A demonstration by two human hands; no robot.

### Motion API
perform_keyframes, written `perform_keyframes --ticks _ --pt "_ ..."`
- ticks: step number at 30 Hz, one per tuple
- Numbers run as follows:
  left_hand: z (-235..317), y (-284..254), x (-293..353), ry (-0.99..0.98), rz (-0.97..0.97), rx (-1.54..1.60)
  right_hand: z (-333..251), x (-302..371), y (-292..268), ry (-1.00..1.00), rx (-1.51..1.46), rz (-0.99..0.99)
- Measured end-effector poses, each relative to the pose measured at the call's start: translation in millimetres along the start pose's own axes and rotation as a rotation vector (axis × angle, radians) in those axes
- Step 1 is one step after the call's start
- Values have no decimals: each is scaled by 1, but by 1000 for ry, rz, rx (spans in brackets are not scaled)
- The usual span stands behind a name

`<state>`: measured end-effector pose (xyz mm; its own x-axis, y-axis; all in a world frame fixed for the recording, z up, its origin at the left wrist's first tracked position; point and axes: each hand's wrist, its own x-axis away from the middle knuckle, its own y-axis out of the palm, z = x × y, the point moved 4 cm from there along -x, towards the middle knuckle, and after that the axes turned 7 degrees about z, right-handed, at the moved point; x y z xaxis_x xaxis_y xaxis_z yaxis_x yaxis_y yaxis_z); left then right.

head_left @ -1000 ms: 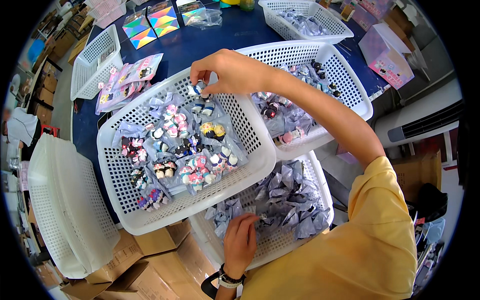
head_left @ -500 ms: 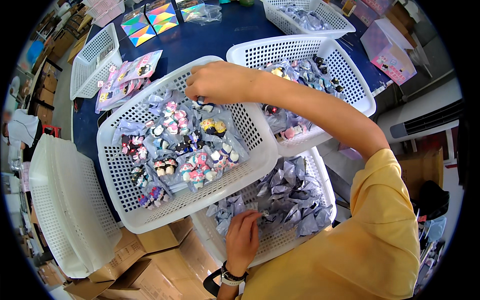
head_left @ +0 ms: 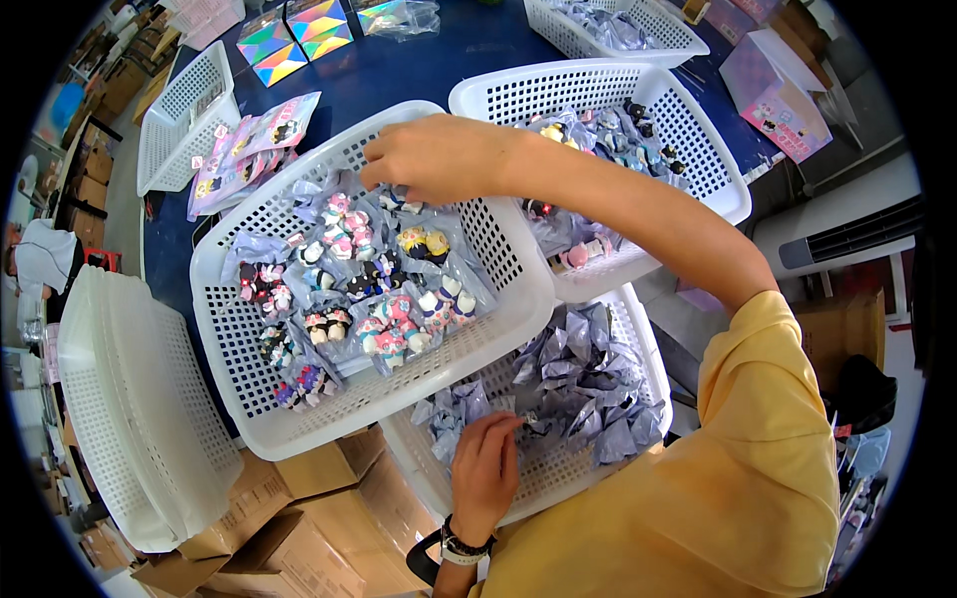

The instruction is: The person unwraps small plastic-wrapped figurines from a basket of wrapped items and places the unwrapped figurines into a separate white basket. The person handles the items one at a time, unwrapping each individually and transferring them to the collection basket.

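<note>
Several figurines (head_left: 395,327) lie by the right hand (head_left: 435,161), packets (head_left: 578,374) by the left hand (head_left: 483,470), both grips unclear.

The only view looks from the wearer's head, through the left of two side-by-side fisheye cameras, facing steeply down and ahead. The left hand (head_left: 485,466) and right hand (head_left: 424,157) lie close below, a white basket (head_left: 478,344) fills the middle, and the blue table (head_left: 449,50) recedes toward the top. Straight edges bend near the round rim.
</note>
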<state>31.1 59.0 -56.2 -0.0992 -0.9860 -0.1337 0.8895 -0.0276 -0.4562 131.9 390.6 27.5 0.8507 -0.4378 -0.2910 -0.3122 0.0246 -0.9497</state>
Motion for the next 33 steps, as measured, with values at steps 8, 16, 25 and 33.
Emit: perform_keyframes --ticks 8,16,25,33 --pt "5 0 3 -35 -32 -52 -106 57 -97 -59 -83 321" --pt "1 16 5 -148 -188 -155 -177 193 -9 173 -174 -298" --pt "-6 37 -30 -104 -64 -186 -161 215 36 392 42 -69" --pt "-27 57 -44 -119 -73 -195 -155 221 48 424 2 -43"
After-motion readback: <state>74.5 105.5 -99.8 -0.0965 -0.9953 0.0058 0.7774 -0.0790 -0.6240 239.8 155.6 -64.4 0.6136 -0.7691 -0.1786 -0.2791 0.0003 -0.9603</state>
